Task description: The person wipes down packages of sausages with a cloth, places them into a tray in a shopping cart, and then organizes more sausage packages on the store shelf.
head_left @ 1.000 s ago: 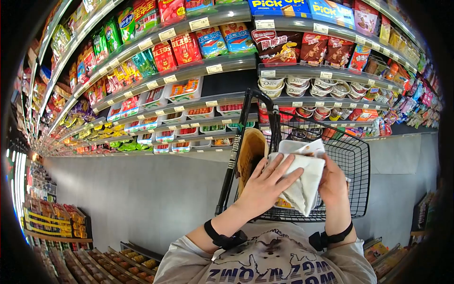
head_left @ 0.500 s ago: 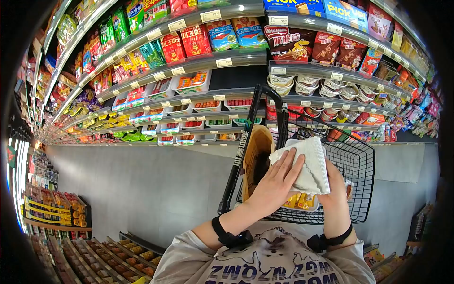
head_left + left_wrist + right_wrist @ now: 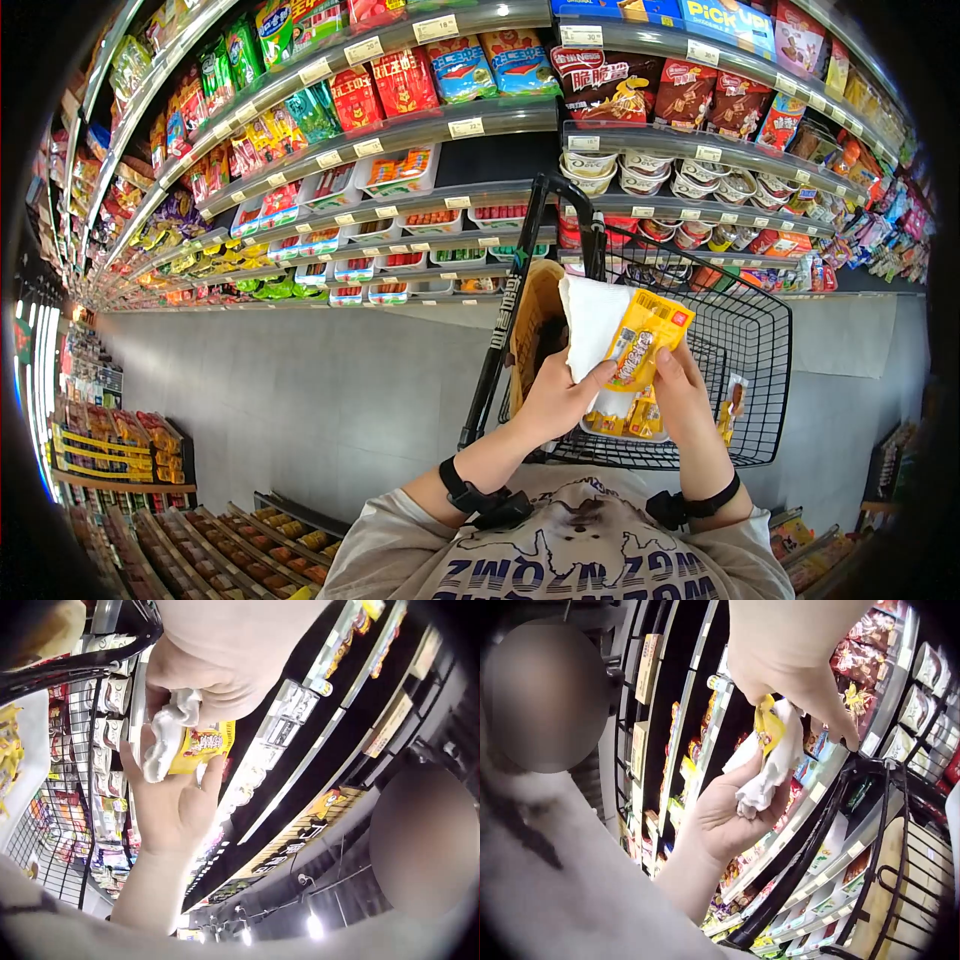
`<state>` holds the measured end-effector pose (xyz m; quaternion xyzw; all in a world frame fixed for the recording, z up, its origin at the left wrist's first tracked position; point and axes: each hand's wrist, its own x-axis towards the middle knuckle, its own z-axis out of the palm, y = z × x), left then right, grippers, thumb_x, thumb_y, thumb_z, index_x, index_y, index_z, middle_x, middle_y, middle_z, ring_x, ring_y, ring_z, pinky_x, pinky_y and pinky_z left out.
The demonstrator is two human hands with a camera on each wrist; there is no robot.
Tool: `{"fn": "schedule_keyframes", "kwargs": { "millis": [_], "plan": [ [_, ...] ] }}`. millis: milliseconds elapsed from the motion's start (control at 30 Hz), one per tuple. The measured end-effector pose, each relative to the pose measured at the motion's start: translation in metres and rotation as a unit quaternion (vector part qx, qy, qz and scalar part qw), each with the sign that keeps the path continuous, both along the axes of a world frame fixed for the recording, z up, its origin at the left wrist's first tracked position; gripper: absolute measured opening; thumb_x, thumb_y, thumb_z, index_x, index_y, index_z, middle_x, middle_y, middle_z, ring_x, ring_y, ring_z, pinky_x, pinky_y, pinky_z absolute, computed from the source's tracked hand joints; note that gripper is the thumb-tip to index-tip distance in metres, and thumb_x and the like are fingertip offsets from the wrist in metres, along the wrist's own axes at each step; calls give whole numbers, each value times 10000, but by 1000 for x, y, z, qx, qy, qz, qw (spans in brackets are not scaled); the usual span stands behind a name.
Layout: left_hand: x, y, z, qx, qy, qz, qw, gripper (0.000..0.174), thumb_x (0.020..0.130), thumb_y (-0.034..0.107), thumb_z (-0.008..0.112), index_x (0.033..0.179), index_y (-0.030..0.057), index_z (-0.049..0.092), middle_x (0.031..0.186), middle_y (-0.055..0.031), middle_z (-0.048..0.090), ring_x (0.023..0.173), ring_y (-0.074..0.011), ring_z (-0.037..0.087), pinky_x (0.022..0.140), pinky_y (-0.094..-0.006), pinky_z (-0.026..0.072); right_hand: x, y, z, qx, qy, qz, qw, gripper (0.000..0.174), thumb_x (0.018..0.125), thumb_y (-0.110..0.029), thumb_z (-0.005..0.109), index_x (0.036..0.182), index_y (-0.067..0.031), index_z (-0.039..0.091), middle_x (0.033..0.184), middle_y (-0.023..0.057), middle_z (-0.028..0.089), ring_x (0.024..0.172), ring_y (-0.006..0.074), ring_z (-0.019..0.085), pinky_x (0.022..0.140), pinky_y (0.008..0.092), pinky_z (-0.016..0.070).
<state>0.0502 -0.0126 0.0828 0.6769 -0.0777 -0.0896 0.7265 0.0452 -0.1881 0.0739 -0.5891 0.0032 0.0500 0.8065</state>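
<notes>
In the head view my left hand [image 3: 560, 398] grips a folded white cloth [image 3: 595, 318], its thumb over the lower edge of a small yellow snack packet [image 3: 655, 330]. My right hand [image 3: 690, 400] pinches that packet from the right, thumb on its front. The packet, printed with dark lettering, lies against the cloth. Seen from the left wrist, the cloth [image 3: 166, 739] bunches under the left fingers, with the packet [image 3: 204, 750] between both hands. The right wrist view has the packet [image 3: 769, 731] under the right fingers. Below the hands, more yellow packets [image 3: 632, 420] lie in a white tray.
A black wire shopping cart [image 3: 750, 335] stands under the hands, its handle [image 3: 490, 340] on the left. Inside it are a brown paper bag [image 3: 528, 325] and another small packet [image 3: 733, 405]. Stocked snack shelves [image 3: 400, 130] rise ahead; grey floor [image 3: 300, 400] stretches left.
The cloth lay spread under my left palm with straight fingers. Now the left hand grips it from the left, and the yellow packet shows in front of it, pinched by the right hand.
</notes>
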Motion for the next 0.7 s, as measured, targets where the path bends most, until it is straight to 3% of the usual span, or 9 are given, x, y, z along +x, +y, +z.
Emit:
{"fn": "schedule_keyframes", "kwargs": {
  "millis": [67,267,400,467,500,600,633,667,700],
  "plan": [
    [-1,-1,-1,-21,19,7,1000,296,894,160,603,1114,-36,577,970,-90,667,847,-135,616,756,-300,495,-3,1,-3,95,83,5,992,512,966,-292,472,1375,-19,330,1293,78,467,1190,164,444,1004,316,356],
    [-2,-2,-4,-73,110,-6,991,297,833,115,677,1091,-18,612,989,-71,663,862,-111,609,763,-283,495,-3,9,-6,136,70,-42,987,500,977,-304,451,1368,-12,343,1290,75,475,1164,151,476,975,272,388],
    [2,5,-9,43,56,12,997,308,879,202,629,1082,-29,608,965,-84,664,833,-128,613,744,-285,490,3,5,-18,176,110,-95,974,420,998,-284,374,1330,-28,386,1231,89,528,1105,176,540,939,316,443],
    [13,14,-8,68,72,129,987,335,921,258,562,1089,-29,596,944,-89,662,827,-136,608,739,-299,483,7,2,-11,195,134,-108,966,405,997,-284,365,1316,-37,398,1210,100,540,1085,197,555,927,330,457],
    [19,17,0,78,51,153,984,352,945,279,515,1098,-30,585,931,-102,658,838,-138,599,747,-312,476,7,2,-10,208,143,-95,963,408,987,-295,401,1300,-35,415,1191,97,544,1066,185,561,890,310,471],
    [35,12,12,208,-131,170,954,301,932,209,523,1059,-62,557,942,-196,626,871,-302,617,772,-353,477,7,10,-18,234,168,-51,956,413,978,-313,417,1292,-46,429,1192,94,545,1073,184,556,885,308,471],
    [39,4,16,229,-194,122,946,272,895,161,559,1070,-47,543,1027,-237,586,964,-386,571,822,-414,460,7,15,-20,247,181,-20,952,415,981,-320,396,1301,-58,425,1212,94,543,1098,196,546,916,326,457],
    [39,-8,6,254,-221,90,937,285,857,142,594,1101,0,556,1119,-236,549,1055,-393,522,891,-464,420,7,19,-18,247,182,-15,951,415,981,-320,396,1301,-58,425,1212,94,543,1098,196,546,916,326,457],
    [40,-20,5,318,-385,13,867,298,867,177,575,1068,-42,563,1214,-254,509,1095,-402,514,913,-454,428,10,23,-13,301,162,-23,939,423,980,-324,376,1312,-66,417,1246,95,527,1136,210,523,963,355,423]
  ]
}}
